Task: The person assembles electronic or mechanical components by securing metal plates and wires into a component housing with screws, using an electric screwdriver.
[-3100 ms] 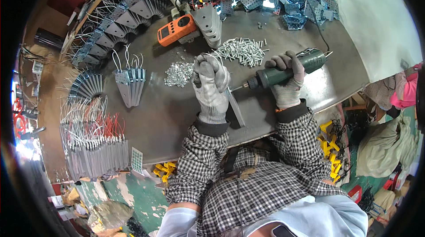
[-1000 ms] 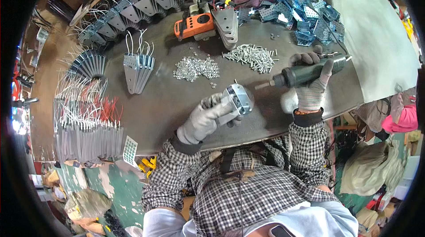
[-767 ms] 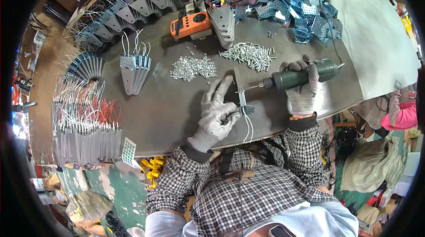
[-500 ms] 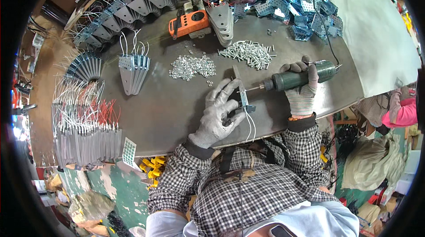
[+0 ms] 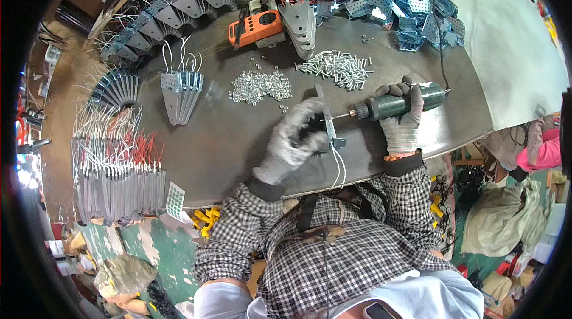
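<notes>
My left hand (image 5: pixel 285 146), in a grey glove and blurred, curls its fingers around the left side of a narrow metal plate (image 5: pixel 327 115). The plate stands edge-on and has a dark bracket (image 5: pixel 337 143) at its near end, with two white wires (image 5: pixel 338 167) trailing toward me. In my gloved right hand (image 5: pixel 403 121) is a dark green power screwdriver (image 5: pixel 387 106), lying level with the fingers wrapped over its body. Its thin bit (image 5: pixel 342 117) points left and meets the plate's right face. Whether a screw sits at the tip is too small to tell.
Beyond my hands lie piles of nuts (image 5: pixel 260 86) and screws (image 5: pixel 338 68). Stacked grey plates (image 5: pixel 300 28), an orange meter-like device (image 5: pixel 256 28) and heaped blue-silver brackets (image 5: pixel 411 6) stand farther back. Wired plates (image 5: pixel 180 95) and grey strips with wires (image 5: pixel 119 194) fill the left.
My left fingers have curled and shifted along the plate, now smeared by motion. The screwdriver stays at the plate in my right hand, nearly in the same place.
</notes>
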### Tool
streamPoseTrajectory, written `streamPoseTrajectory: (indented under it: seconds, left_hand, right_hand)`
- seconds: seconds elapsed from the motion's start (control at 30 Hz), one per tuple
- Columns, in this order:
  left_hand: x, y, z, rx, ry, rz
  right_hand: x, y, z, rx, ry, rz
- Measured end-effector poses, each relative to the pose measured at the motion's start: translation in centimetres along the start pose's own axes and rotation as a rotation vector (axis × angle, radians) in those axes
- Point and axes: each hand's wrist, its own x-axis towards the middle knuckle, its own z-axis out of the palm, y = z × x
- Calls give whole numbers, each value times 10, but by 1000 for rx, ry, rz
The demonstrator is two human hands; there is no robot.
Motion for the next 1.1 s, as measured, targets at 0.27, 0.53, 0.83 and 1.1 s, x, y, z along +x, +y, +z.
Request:
streamPoseTrajectory:
  seconds: [0.27,0.53,0.83,1.1]
  left_hand:
    - [12,-5,-56,1017,37,-157]
    - [45,-17,-54,1521,-398,-331]
    - [46,-10,-54,1500,-427,-144]
    - [-7,-18,3,-118,142,-184]
  right_hand:
    - [-1,0,3,-35,17,1]
    - [1,-2,-1,-23,-3,16]
    - [-1,-1,-1,-33,-6,13]
    - [-3,1,3,-13,-6,15]
